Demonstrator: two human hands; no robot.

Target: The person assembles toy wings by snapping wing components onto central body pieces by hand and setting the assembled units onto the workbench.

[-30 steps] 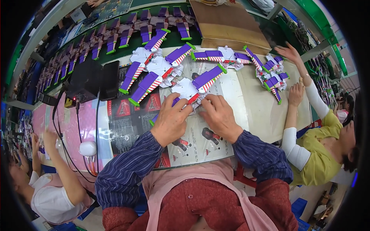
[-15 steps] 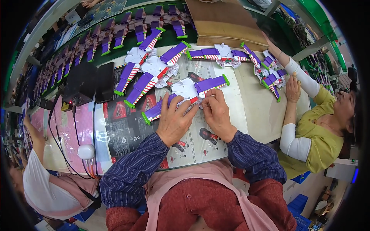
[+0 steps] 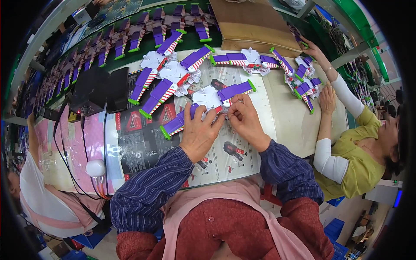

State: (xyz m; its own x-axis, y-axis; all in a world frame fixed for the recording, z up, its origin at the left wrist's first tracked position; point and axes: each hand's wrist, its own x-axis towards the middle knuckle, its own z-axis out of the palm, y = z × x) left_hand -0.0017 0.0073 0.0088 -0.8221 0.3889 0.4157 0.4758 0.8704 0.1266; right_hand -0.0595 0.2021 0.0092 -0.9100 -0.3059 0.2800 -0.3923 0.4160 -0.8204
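Wing piece: a white toy wing set (image 3: 212, 102) with purple wings and green tips is laid flat near the middle of the bench (image 3: 286, 125), so both hands can work on it from above.
Left hand (image 3: 200, 132): pressed down over the left wing, fingers curled on it, apparently to keep it steady.
Right hand (image 3: 245, 119): fingertips pinched on the white centre, just under the right wing.
Finished ones (image 3: 167, 78): fanned out toward the far edge, kept out of the way.
Neighbour's hand (image 3: 328, 99): rested flat by another cluster at the right end.
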